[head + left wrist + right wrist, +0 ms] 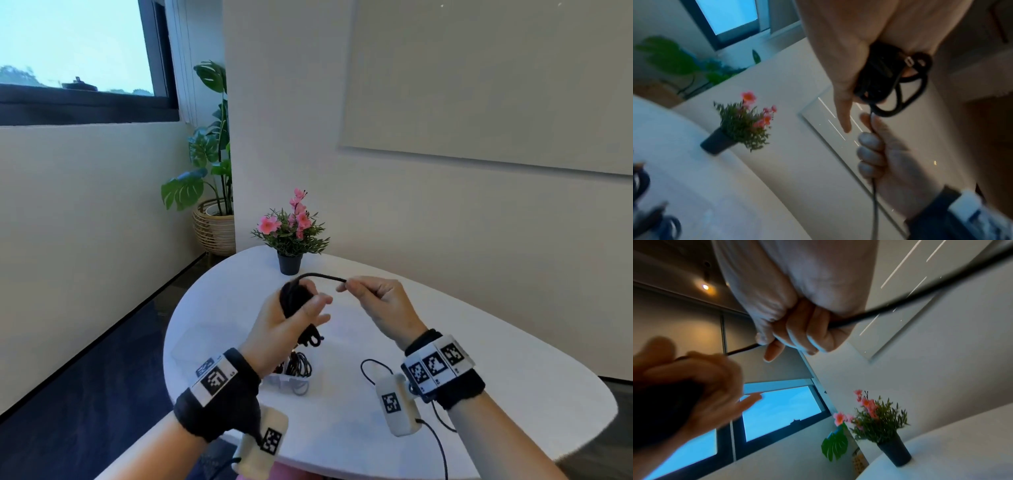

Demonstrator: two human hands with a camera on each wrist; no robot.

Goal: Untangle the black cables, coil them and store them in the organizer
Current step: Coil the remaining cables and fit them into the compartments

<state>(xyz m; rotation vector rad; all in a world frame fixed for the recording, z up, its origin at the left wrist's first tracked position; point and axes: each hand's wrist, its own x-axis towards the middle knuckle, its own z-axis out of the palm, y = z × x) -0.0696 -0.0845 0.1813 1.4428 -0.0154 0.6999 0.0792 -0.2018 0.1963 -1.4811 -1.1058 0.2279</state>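
My left hand [306, 310] holds a wound bundle of black cable [293, 296] above the white table, thumb across its front; small loops hang below the palm. A short free length arcs from the bundle to my right hand [352, 285], which pinches its end at the same height. In the left wrist view the cable coil [879, 73] sits in my left hand [849, 84], with a connector showing. In the right wrist view my right hand's fingers [797, 332] curl round the cable [900, 303]. The clear organizer [282, 381] stands below my left wrist, with coiled cables inside.
A small black pot of pink flowers [289, 263] stands at the table's far edge [342, 261]. A thin black wire [368, 368] loops on the table near my right wrist camera. A large potted plant [212, 226] stands on the floor in the corner.
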